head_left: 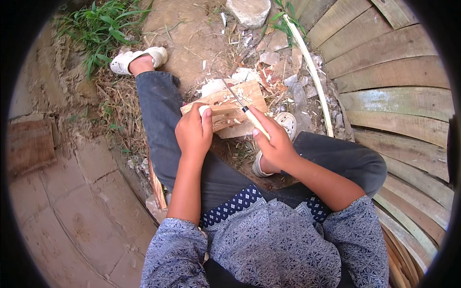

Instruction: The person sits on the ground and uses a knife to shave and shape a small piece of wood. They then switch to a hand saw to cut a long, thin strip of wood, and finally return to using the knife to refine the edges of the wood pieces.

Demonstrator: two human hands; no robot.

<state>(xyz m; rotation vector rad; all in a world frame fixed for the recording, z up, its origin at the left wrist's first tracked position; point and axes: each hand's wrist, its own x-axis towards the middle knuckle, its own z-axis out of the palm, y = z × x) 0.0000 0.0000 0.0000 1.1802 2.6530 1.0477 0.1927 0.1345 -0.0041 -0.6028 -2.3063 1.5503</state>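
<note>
Bare soil (165,36) spreads beyond the fingertips, with a weathered plank wall (394,72) well off to their right. One knife (245,109) is grasped in the right hand (278,146): pale smooth handle, dark collar, slender blade slanting forward and leftward from the fingers. The left hand (194,129) is clenched around one light-brown wood piece (224,111), which juts rightward from its fingers toward the knife. Below both lies one wooden board (253,91), its far edge just past the fingers, shavings (245,74) around it. Open space separates the hands. One long pale stick (312,67) lies right of the right fingers.
</note>
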